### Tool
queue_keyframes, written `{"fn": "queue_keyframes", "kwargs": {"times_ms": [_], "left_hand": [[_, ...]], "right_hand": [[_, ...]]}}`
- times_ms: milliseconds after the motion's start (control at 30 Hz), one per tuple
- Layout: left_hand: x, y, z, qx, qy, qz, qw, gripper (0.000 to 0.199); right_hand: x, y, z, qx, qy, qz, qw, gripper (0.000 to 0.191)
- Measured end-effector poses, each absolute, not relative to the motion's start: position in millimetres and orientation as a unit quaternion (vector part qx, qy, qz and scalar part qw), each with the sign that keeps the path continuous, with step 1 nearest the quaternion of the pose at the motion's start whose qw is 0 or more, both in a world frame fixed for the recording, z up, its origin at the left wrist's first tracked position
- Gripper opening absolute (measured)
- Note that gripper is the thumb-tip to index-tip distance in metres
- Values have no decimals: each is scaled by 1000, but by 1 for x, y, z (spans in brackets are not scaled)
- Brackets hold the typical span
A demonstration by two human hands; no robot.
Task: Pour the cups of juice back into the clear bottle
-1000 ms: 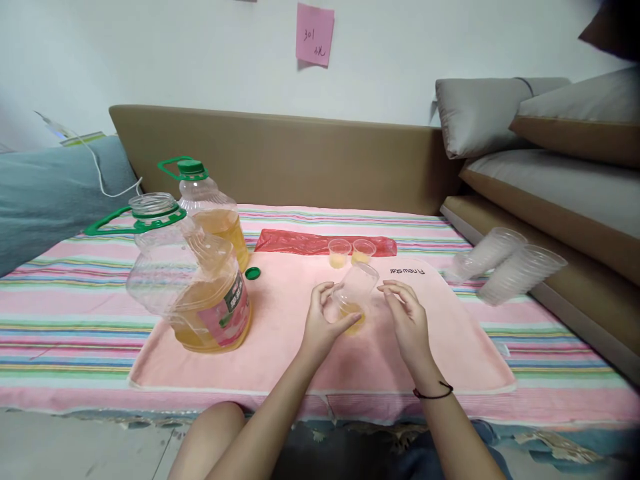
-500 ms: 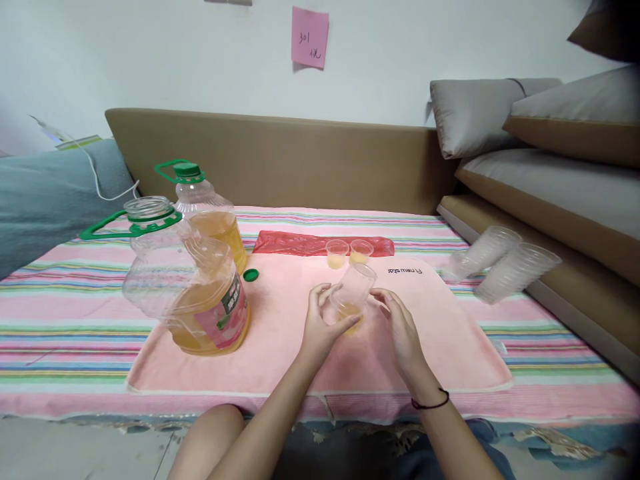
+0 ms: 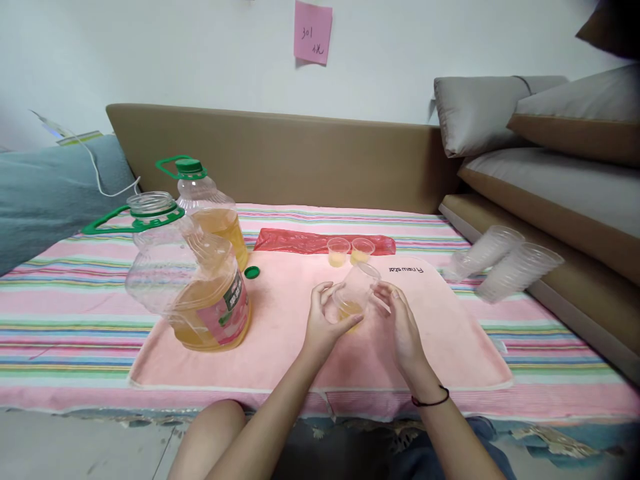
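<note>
Tilted over the pink mat, a clear plastic cup point(image 3: 359, 283) leans above another cup with yellow liquid point(image 3: 351, 311). My left hand point(image 3: 325, 317) has its fingers and thumb round the lower cup. The fingers of my right hand point(image 3: 397, 310) are at the right side of the tilted cup; whether they grip it is hard to tell. Behind them stand two cups with yellow liquid, one on the left point(image 3: 339, 253) and one on the right point(image 3: 361, 251). An uncapped jug point(image 3: 213, 307) of yellow liquid is at the left.
A capped jug point(image 3: 220, 220) stands behind the open one, near a green cap point(image 3: 252, 272). A red plastic bag point(image 3: 290, 241) lies behind the cups. Two cup stacks point(image 3: 520, 270) lie at the right by piled cushions point(image 3: 560, 177).
The tilted cup has moved slightly right, and the fingers of my right hand are now closer around its side. The whole view has shifted a little.
</note>
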State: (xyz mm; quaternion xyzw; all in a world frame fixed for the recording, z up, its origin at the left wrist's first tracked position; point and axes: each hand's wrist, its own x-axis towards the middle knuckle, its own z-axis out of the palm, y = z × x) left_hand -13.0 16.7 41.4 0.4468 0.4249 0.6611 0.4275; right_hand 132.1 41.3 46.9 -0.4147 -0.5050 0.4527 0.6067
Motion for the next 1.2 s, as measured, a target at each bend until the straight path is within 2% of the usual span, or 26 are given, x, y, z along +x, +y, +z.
{"fn": "queue_keyframes", "kwargs": {"times_ms": [100,200,367,700,800,1033,1200], "left_hand": [[-13,17,43,448,428,660,425,75],[-15,17,44,476,440,654,391,76],[-21,17,42,569,464,616,285,73],[-25,14,45,625,409,583,320,81],[-26,13,46,634,404,581,312,89],[-24,19,30,593,456,548,374,105],[-18,22,17,581,481,538,377,103]], "right_hand": [[133,39,51,-427,-528,439,588,43],[136,36,58,-446,-528,385,611,39],[143,34,65,-390,-611,319,611,58],[157,38,67,-372,-557,465,579,61],[167,41,67,-375,-524,501,578,62],[180,45,63,-408,-434,550,585,47],[180,45,58,-403,-387,591,582,41]]}}
